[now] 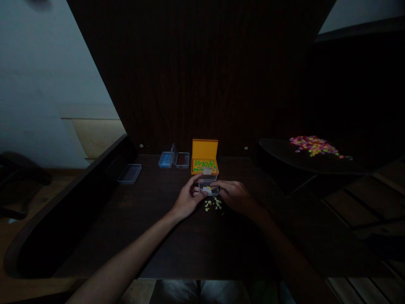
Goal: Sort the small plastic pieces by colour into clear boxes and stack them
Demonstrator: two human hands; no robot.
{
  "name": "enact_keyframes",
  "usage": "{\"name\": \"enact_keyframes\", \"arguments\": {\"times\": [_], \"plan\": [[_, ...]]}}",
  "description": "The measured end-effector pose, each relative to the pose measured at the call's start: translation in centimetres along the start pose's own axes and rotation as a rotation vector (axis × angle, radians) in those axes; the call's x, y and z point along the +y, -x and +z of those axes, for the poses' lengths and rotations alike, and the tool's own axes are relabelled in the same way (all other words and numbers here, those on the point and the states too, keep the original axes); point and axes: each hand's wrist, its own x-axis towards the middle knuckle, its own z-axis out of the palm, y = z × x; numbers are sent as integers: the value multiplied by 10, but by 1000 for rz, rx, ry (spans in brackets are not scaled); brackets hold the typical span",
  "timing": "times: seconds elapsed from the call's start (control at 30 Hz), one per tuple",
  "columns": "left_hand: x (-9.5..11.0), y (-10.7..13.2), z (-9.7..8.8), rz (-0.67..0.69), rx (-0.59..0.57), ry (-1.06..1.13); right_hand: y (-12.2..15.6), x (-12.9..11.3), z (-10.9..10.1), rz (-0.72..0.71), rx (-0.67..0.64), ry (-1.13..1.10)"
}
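Note:
Both of my hands meet around a small clear plastic box (208, 187) on the dark table (164, 236). My left hand (187, 199) grips its left side with curled fingers. My right hand (233, 196) holds its right side. Something yellow shows inside the box. Several small yellow and pale pieces (213, 204) lie loose on the table just below the box. Right behind it stands an open orange case (204, 157) with green pieces in its tray.
Two small clear boxes, one bluish (166, 159) and one dark (182, 160), stand at the back beside the orange case. A clear lid (129, 173) lies at the left. A heap of pink and yellow pieces (313, 145) rests on a dark round surface at the right.

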Motion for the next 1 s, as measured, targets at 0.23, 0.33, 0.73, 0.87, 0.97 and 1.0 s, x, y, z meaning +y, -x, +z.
{"name": "enact_keyframes", "arguments": {"times": [0.23,0.33,0.73,0.87,0.97,1.0], "plan": [[1,0,1,-3,-10,9,-1,-5,1,-32,-40,-29],[0,1,1,9,-39,0,-2,-7,1,-29,-54,-49],[3,0,1,-4,-2,15,0,-5,3,-47,-85,-18],[2,0,1,3,-2,4,1,-5,3,-43,-97,-9],[0,0,0,13,-3,1,0,-5,3,-65,-75,-30],[0,-1,-1,15,-3,5,0,-5,4,-72,-48,-44]]}}
